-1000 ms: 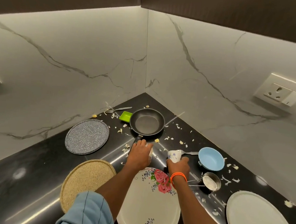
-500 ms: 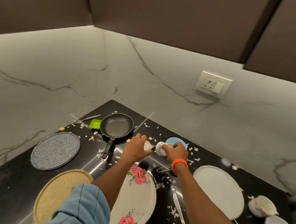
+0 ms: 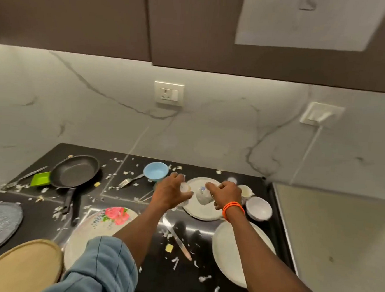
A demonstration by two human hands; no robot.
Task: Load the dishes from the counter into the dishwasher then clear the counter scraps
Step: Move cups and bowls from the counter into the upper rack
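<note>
Head view: both hands are over the right part of the counter (image 3: 137, 210), each holding a small cup.
Change: one second ago the hands were by the pan, above the floral plate; now they have carried the cups rightward, above the white plate (image 3: 201, 211) near the wall.
Left hand (image 3: 171, 193): fingers curled round a small white cup (image 3: 184, 187), mostly hidden by the palm.
Right hand (image 3: 225, 193): fingers pinch the patterned cup (image 3: 203, 194) by its rim or handle; the cup hangs tilted, clear of the plate.
Left behind: pan (image 3: 74, 171), blue bowl (image 3: 156, 171), fork (image 3: 129, 181), floral plate (image 3: 94, 228), knife (image 3: 176, 237), all on the counter among the scraps (image 3: 205, 278).
Dishwasher: not in view.
Meaning: two cups are picked up and travelling right, probably toward the dishwasher; loading has barely started, and the scraps wait until the dishes are gone.
Risk: the tilted cup could drip or slip from so light a pinch.
</note>
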